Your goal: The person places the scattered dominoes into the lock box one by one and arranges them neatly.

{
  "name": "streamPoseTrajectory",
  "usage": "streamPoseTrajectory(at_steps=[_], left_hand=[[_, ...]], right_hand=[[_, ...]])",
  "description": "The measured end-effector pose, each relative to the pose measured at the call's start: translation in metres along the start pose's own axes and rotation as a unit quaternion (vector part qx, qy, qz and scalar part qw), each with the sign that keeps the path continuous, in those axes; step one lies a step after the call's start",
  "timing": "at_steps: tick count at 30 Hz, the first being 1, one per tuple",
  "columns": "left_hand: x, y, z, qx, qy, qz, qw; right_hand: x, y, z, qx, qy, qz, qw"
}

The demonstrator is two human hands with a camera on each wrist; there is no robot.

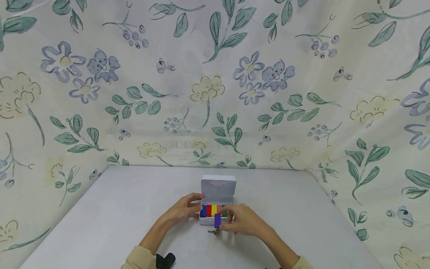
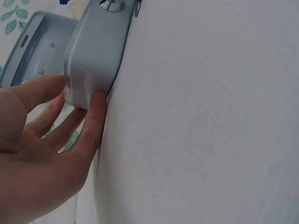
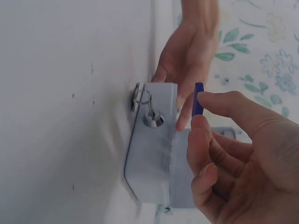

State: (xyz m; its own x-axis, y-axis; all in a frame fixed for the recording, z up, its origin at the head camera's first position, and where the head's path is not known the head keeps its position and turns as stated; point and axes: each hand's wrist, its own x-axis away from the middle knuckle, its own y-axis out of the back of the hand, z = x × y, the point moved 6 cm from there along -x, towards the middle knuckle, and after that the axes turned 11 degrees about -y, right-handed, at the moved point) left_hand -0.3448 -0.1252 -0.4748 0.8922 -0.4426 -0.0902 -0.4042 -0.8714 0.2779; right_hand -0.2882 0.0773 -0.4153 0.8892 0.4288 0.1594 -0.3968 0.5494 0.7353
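Observation:
A small pale metal box (image 1: 206, 221) stands on the table with its hinged lid (image 1: 218, 188) raised. Inside, coloured blocks stand in a row, among them a blue one (image 1: 203, 211), a red one (image 1: 209, 210) and a yellow one (image 1: 214, 210). My right hand (image 1: 246, 220) pinches a thin purple block (image 1: 217, 220) between thumb and fingers, over the box's front edge in the head view. At the left end of the box, my left hand (image 1: 184, 207) touches it with its fingertips (image 2: 98, 95), spread from the rim down near the tabletop.
A key sits in the round lock (image 3: 153, 119) on the box's front, with more keys (image 1: 215, 232) hanging from its ring. The white table (image 1: 134, 190) ends at a flowered cloth (image 1: 181, 101) behind and at the sides. A black strap (image 1: 165, 260) shows by the left sleeve.

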Motion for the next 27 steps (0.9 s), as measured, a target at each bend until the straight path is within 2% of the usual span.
streamPoseTrajectory(at_steps=[16,27], left_hand=[[-0.002,0.000,0.004,-0.004,0.006,-0.011,0.9999],[-0.002,0.001,0.005,-0.007,0.006,-0.009,0.9999]], right_hand=[[-0.003,0.022,-0.026,0.036,0.028,-0.039,0.9982],[-0.016,0.025,-0.046,0.028,0.009,-0.046,0.9985]])
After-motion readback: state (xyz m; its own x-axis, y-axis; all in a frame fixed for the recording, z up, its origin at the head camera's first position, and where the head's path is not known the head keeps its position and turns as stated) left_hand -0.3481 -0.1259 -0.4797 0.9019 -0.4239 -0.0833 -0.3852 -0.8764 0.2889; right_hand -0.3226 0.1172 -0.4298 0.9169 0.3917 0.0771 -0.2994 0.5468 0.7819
